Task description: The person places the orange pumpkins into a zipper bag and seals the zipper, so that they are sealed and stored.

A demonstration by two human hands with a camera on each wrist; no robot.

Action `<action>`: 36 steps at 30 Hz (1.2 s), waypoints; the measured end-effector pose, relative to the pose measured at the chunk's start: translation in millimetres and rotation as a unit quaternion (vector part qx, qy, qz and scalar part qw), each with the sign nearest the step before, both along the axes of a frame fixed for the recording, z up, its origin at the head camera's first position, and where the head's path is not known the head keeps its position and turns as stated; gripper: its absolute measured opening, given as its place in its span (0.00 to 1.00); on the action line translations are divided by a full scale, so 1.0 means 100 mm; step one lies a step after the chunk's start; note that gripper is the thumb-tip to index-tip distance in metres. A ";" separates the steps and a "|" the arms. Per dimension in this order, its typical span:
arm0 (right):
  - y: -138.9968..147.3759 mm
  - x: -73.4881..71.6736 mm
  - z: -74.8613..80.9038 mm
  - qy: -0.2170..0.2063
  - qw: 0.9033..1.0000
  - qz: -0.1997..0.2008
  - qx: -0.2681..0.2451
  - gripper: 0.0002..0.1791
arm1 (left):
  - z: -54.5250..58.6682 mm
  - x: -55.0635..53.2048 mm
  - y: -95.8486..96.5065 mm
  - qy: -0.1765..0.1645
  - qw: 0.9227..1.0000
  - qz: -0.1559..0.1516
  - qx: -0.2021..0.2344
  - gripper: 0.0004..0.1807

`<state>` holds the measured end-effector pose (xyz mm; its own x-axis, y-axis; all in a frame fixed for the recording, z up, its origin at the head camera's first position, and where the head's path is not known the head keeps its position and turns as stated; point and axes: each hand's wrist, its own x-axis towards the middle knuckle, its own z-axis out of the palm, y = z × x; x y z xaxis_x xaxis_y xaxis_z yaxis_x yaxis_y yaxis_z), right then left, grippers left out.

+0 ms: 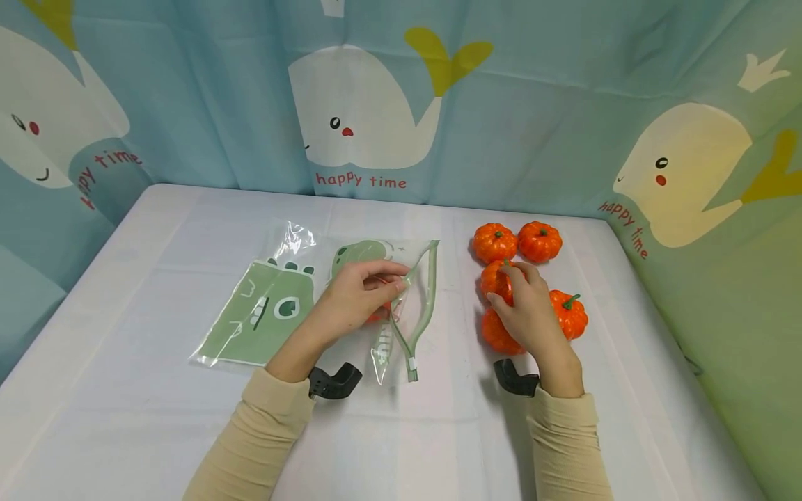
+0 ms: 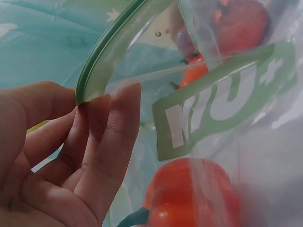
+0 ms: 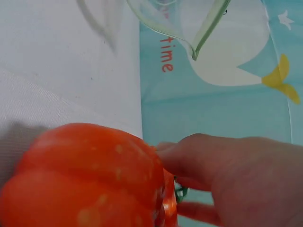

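My left hand (image 1: 347, 298) pinches the green zip edge of a clear zip bag (image 1: 431, 296), whose mouth gapes to the right. An orange toy pumpkin (image 2: 191, 196) shows through the bag's clear side in the left wrist view. On the right, my right hand (image 1: 532, 309) holds a small orange pumpkin (image 1: 492, 280) between thumb and fingers. Just in front of it sits another pumpkin (image 1: 499, 334), which looms large in the right wrist view. One more pumpkin (image 1: 570, 316) with a green stem is right of the hand.
Two further pumpkins, one (image 1: 495, 242) beside the other (image 1: 540, 241), sit at the back right of the white table (image 1: 438, 431). Left of the open bag lies a flat clear bag (image 1: 250, 327) with a green monster print. A blue curtain (image 1: 532, 139) hangs behind the table.
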<state>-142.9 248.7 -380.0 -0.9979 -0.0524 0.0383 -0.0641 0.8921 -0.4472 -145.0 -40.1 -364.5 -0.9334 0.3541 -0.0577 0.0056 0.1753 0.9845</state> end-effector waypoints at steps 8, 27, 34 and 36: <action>-0.05 -0.03 -0.04 0.023 0.998 0.039 -0.032 0.20 | 0.00 0.00 -0.01 -0.006 1.000 0.000 -0.005 0.17; -0.14 -0.02 -0.09 0.008 0.998 0.058 -0.036 0.30 | -0.01 -0.01 0.00 0.009 1.000 -0.002 0.002 0.16; -0.15 -0.01 -0.07 0.006 0.997 0.074 -0.027 0.30 | 0.00 0.00 -0.02 0.001 1.000 0.002 -0.005 0.16; -0.16 -0.01 -0.07 0.009 0.997 0.079 -0.023 0.30 | 0.00 0.00 -0.02 -0.001 1.000 0.004 -0.008 0.15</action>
<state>-144.0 233.1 -386.7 -0.9764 -0.2067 0.0624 -0.2106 0.8488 -0.4850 -145.2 -41.7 -364.7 -0.9359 0.3462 -0.0654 0.0023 0.1917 0.9815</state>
